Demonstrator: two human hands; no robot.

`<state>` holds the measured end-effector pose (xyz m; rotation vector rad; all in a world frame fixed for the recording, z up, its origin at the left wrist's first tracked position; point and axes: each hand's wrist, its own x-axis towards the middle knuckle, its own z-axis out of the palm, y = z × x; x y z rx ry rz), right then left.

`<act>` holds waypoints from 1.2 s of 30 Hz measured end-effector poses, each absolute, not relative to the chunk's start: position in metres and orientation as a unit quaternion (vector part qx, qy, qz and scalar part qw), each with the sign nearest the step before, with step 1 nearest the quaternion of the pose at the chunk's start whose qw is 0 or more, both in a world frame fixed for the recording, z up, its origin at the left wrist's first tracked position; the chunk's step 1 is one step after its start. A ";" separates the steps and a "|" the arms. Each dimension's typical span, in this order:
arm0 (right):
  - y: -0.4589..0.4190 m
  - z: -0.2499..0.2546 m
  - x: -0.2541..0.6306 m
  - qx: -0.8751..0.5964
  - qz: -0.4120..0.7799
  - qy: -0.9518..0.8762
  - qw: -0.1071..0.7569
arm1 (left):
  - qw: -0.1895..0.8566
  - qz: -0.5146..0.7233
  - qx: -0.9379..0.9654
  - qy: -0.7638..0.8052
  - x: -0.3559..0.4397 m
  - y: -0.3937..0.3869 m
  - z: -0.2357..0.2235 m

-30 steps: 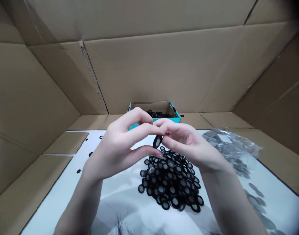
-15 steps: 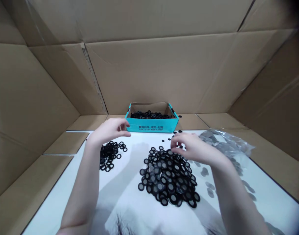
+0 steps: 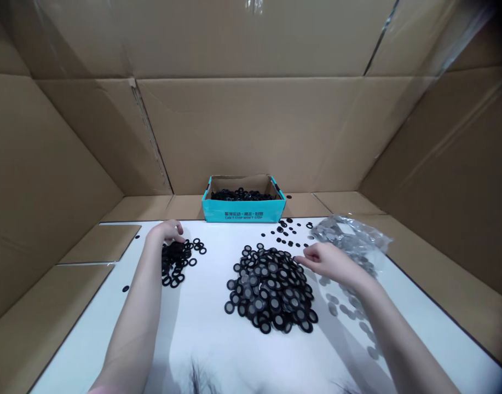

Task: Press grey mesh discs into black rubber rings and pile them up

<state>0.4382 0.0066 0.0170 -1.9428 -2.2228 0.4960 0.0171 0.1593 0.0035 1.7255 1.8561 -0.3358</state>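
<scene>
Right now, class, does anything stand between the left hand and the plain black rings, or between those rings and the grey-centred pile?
Nothing visible does. The left hand is at the far side of the plain black rings, and only white tabletop shows between those rings and the grey-centred pile.

Cool, bright light washes the flat white tabletop point(image 3: 209, 345), soft shadows lie beside both bare forearms point(image 3: 136, 323), glare touches the brown cardboard wall point(image 3: 251, 131), the top right corner is dark, and heaped black grey-centred rings point(image 3: 271, 290) look slightly soft
</scene>
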 end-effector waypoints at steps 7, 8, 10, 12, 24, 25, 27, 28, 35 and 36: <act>-0.034 -0.005 0.485 -0.766 0.101 -0.621 0.131 | 0.293 -0.126 0.642 0.697 0.017 0.165 -0.005; -0.041 -0.008 0.491 -0.780 0.089 -0.604 0.136 | 0.290 -0.125 0.646 0.694 0.017 0.166 -0.005; -0.055 -0.017 0.504 -0.804 0.062 -0.574 0.144 | 0.282 -0.122 0.655 0.690 0.017 0.166 -0.003; -0.068 -0.029 0.516 -0.800 0.031 -0.579 0.155 | 0.273 -0.116 0.665 0.685 0.017 0.166 0.000; -0.094 -0.087 0.526 -0.786 -0.051 -0.564 0.249 | 0.238 -0.063 0.722 0.647 0.021 0.166 0.016; -0.092 -0.086 0.526 -0.789 -0.038 -0.551 0.268 | 0.236 -0.056 0.725 0.644 0.021 0.166 0.016; -0.089 -0.084 0.526 -0.798 -0.008 -0.523 0.299 | 0.232 -0.040 0.733 0.639 0.021 0.167 0.018; -0.087 -0.083 0.527 -0.802 0.002 -0.512 0.307 | 0.230 -0.031 0.736 0.636 0.021 0.167 0.019; -0.085 -0.065 0.530 -0.797 0.002 -0.485 0.359 | 0.237 0.069 0.754 0.609 0.026 0.161 0.031; -0.083 -0.059 0.526 -0.789 -0.005 -0.481 0.381 | 0.241 0.092 0.757 0.600 0.029 0.159 0.034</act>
